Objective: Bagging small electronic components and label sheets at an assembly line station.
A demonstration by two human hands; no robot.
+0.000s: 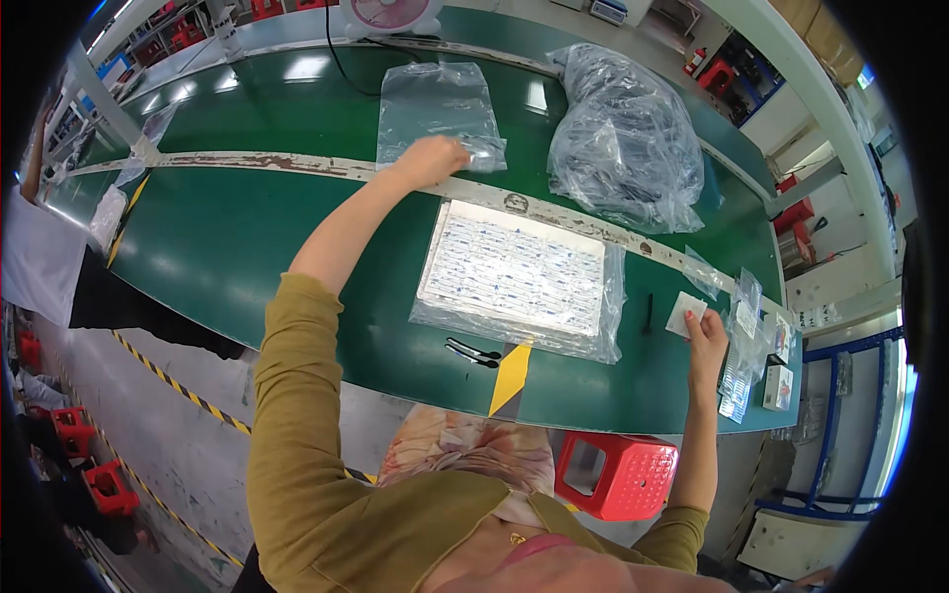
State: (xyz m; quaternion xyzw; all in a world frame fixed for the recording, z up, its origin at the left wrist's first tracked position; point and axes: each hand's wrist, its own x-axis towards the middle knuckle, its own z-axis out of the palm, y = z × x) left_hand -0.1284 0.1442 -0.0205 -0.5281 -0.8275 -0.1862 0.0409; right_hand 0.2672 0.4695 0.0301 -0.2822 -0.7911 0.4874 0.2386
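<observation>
My left hand (433, 162) is reached out to the far strip of the green table, fingers closed at the near edge of a flat clear plastic bag (435, 99). The fingertips are partly hidden, but they seem to pinch the bag's edge. Over the table's right side, my right hand (708, 344) holds a small flat white square (684, 314) between thumb and fingers. A stack of white sheets with rows of blue marks (514, 267) lies between my hands, on top of a clear plastic sleeve (615, 314).
A big bundle of clear bags (628, 138) sits at the far right. Small boxes (778, 387) and plastic packets (748, 326) line the right edge. Nearer lie a slim black tool (473, 353) and a black stick (648, 314). A red stool (633, 479) stands below; a person (44, 252) is at left.
</observation>
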